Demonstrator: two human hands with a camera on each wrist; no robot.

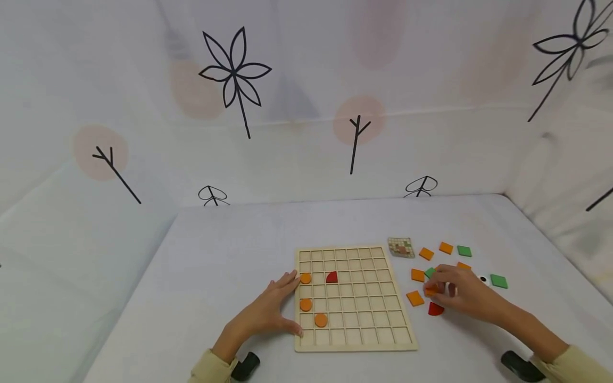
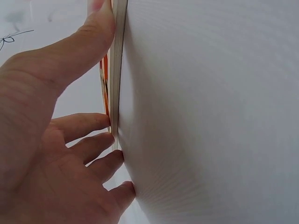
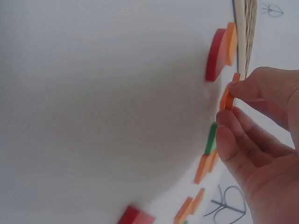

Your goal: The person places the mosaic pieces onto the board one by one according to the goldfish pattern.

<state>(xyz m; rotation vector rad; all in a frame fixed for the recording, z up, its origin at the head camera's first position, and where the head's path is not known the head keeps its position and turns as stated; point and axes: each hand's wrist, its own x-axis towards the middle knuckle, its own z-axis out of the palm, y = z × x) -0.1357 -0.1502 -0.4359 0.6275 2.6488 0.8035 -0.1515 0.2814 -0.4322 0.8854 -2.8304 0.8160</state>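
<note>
A pale wooden grid board lies on the table, with three orange round pieces and one red quarter-circle piece in its cells. My left hand rests against the board's left edge, thumb and fingers spread along it; the left wrist view shows the fingertips touching the edge. To the right of the board, my right hand pinches an orange piece between thumb and fingers. Just below that hand lies a red piece. A green piece is partly hidden behind the fingers.
Several orange square pieces and green pieces are scattered right of the board. A small patterned card lies by the board's upper right corner. White cloth with drawn plants hangs behind the table.
</note>
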